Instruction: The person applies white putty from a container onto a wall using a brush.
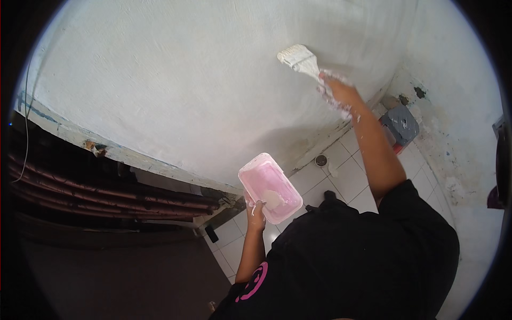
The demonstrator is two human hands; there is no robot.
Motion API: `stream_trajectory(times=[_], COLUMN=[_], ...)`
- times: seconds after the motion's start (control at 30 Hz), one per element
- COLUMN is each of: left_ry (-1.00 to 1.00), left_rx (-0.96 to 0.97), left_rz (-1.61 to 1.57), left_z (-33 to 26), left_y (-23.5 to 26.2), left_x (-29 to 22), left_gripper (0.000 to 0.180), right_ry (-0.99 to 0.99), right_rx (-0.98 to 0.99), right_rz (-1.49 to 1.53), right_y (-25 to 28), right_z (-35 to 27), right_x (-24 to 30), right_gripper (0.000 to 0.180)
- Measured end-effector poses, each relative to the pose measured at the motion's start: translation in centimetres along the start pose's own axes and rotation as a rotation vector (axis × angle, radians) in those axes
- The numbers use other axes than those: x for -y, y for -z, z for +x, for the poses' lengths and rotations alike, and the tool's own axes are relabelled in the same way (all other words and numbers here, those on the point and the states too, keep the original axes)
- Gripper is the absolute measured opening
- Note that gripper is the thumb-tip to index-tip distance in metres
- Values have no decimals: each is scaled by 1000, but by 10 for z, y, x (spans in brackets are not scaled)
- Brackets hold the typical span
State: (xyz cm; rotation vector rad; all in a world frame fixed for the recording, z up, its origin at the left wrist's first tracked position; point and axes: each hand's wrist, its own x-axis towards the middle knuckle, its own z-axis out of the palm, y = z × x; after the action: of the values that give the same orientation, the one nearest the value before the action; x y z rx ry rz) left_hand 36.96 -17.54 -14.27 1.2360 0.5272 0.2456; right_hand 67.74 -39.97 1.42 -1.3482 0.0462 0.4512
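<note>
My right hand [338, 92], smeared with white paint, is closed round the handle of a wide paintbrush [302, 60]. The brush is coated in white, and its bristles point up and left at the pale wall [202, 74]; whether they touch it I cannot tell. Lower down, my left hand [255, 215] grips the near left edge of a shallow pink plastic tub [269, 183], thumb over the rim. Some whitish paint lies at the tub's near end. The fingers beneath the tub are hidden.
A grey plastic stool or box [401, 126] stands in the right corner. On the white tiled floor [341, 160] sits a small round dark-centred container [320, 160]. Dark red folded fabric [106, 186] hangs past an opening at left. The right wall [453, 106] has peeling patches.
</note>
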Motion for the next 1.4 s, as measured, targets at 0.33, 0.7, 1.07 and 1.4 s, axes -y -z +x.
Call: stream_trajectory(times=[0.33,0.7,1.07,1.4], left_ry=[-59,-46,142,123], left_rx=[13,-23,46,60], left_rz=[83,-126,-316,-426], left_z=[9,34,42,43], left_y=[-57,-104,-98,-99], left_x=[-30,-17,2,8], left_gripper=[67,63,60,61], right_ry=[-283,-90,-301,600], right_rx=[158,760,821,797], right_rz=[0,-158,-301,-294], right_y=[36,68,76,17], right_z=[10,-49,-50,-23], right_x=[-147,-16,12,-37], right_gripper=[24,50,45,25])
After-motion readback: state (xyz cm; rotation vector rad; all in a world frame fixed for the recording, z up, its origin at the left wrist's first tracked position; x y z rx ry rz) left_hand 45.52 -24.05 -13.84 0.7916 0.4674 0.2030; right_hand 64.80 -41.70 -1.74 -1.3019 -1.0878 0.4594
